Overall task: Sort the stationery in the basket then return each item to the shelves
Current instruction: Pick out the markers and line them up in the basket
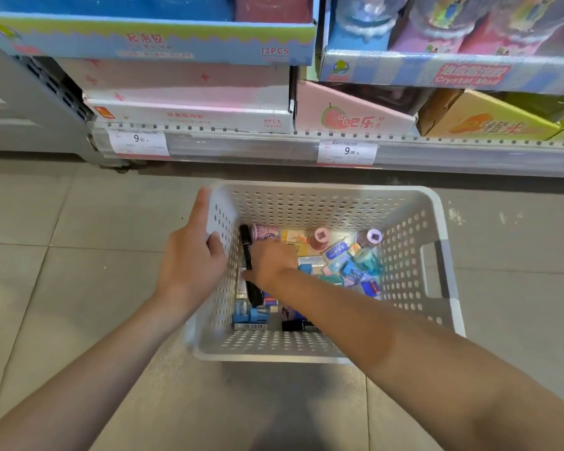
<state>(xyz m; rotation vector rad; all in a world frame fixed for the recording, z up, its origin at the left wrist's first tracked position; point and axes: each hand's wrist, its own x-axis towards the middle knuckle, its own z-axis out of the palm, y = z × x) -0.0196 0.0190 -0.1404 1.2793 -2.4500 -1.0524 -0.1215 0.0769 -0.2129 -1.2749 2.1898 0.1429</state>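
Grey floor tiles under a white basket [437, 255] — right hand [271, 260] inside, fingers curled round a black marker [249, 265]; left hand [192, 258] clamps the rim. Stationery lies jumbled below, so lifting carelessly might snag neighbours — or tip the basket.

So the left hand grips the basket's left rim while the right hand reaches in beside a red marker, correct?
Not quite. The head view shows the left hand gripping the basket rim and the right hand reaching in, but the marker is black, not red.
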